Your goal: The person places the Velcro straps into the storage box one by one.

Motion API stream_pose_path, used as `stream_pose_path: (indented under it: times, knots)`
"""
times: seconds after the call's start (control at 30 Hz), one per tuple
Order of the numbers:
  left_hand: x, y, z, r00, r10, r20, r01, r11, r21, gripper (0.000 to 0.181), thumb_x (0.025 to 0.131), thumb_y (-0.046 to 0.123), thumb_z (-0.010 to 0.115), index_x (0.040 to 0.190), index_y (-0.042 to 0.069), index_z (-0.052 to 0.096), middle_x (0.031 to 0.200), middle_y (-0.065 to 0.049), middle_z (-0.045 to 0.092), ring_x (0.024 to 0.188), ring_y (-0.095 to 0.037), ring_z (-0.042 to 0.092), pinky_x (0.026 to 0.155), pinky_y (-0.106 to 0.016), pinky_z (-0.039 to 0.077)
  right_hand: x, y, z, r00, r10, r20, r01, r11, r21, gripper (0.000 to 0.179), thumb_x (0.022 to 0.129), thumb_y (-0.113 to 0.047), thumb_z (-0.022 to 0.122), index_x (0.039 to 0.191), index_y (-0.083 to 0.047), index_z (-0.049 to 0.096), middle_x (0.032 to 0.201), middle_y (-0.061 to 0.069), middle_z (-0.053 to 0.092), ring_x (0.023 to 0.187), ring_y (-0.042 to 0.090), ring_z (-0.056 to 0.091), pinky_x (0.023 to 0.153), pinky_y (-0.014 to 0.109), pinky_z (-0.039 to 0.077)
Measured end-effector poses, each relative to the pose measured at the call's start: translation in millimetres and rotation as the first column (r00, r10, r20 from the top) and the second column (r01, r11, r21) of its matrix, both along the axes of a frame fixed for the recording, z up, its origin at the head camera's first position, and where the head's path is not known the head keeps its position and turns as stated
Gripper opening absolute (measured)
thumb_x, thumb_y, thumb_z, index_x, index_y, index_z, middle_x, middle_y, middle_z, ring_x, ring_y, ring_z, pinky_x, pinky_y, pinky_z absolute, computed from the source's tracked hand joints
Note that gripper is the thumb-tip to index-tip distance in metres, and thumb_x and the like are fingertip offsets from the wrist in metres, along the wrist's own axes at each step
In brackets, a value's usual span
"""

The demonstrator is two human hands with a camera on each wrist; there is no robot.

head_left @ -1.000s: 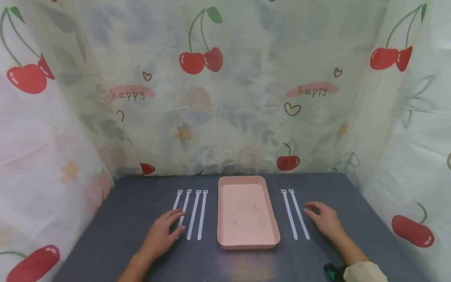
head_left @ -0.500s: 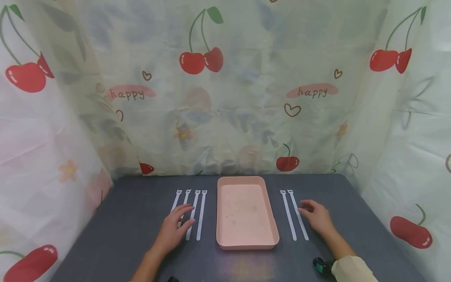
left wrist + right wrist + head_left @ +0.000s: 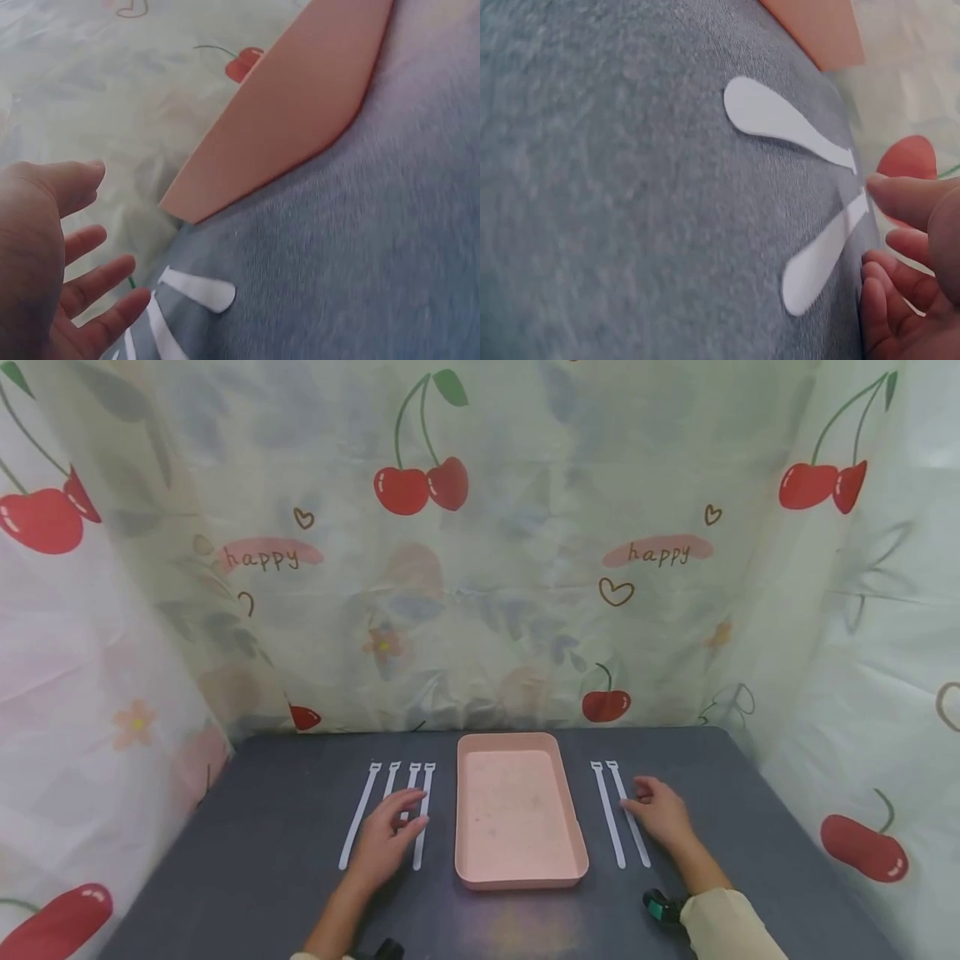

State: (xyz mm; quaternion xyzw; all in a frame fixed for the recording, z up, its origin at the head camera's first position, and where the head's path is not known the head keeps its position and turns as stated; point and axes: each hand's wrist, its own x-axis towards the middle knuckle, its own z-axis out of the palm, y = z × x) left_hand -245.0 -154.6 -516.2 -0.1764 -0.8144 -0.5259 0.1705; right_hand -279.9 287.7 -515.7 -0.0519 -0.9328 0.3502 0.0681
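Observation:
Several white hook-and-loop cable ties (image 3: pixel 358 818) with slotted heads lie side by side left of a pink tray (image 3: pixel 517 883). To the tray's right lie two more cable ties (image 3: pixel 609 818). My left hand (image 3: pixel 384 843) hovers over the left group with loosely bent, spread fingers, covering parts of the middle ties and holding nothing. In the left wrist view, its fingertips (image 3: pixel 124 268) are apart from the tie ends. My right hand (image 3: pixel 663 814) is beside the outermost right tie, thumb and fingers relaxed and parted. Its thumb tip (image 3: pixel 877 184) overlaps that tie's far end in the right wrist view.
The pink tray stands between the two groups on a dark grey table (image 3: pixel 262 843). A cherry-print curtain (image 3: pixel 480 635) encloses the table at the back and both sides. A dark device (image 3: pixel 656 906) sits at my right wrist.
My left hand has moved right across its group of cable ties, uncovering the leftmost one. My right hand has moved left, closer to the outermost right tie. The ties and tray stay put.

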Motion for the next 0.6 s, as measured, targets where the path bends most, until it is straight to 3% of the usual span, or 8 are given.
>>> stream_pose_path:
  times: [0.27,0.43,0.6]
  knots:
    - [-0.8,16.2,0.6,0.995,0.009,0.095,-0.015,0.998,0.067,0.04,0.086,0.008,0.074,0.124,0.013,0.065,0.127,-0.009,0.059,0.11,-0.035,0.06,0.085,-0.047,0.053,-0.5,-3,0.0,0.999,0.024,-0.034,-0.019,0.991,0.13,0.056,0.077,-0.009,0.078,0.125,0.008,0.056,0.104,0.025,0.06,0.097,0.04,0.059,0.082,0.055,0.045]
    - [-1.3,24.4,-0.7,0.987,-0.031,0.155,0.009,0.991,0.136,0.044,0.084,0.007,0.076,0.126,0.008,0.063,0.129,-0.011,0.058,0.112,-0.039,0.058,0.088,-0.047,0.052,-1.3,-5,-2.0,1.0,0.009,-0.026,-0.006,0.994,0.108,0.057,0.077,-0.006,0.077,0.126,0.009,0.054,0.103,0.025,0.057,0.097,0.04,0.057,0.082,0.053,0.045]
    - [-0.8,31.8,-4.3,0.982,-0.014,0.191,-0.016,0.988,0.152,0.048,0.082,0.007,0.077,0.127,0.007,0.061,0.13,-0.012,0.057,0.114,-0.036,0.058,0.089,-0.043,0.052,-0.5,-9,1.6,0.999,-0.039,0.018,0.038,0.996,0.076,0.059,0.077,-0.003,0.076,0.129,0.01,0.05,0.096,0.024,0.057,0.088,0.037,0.056,0.075,0.052,0.045]
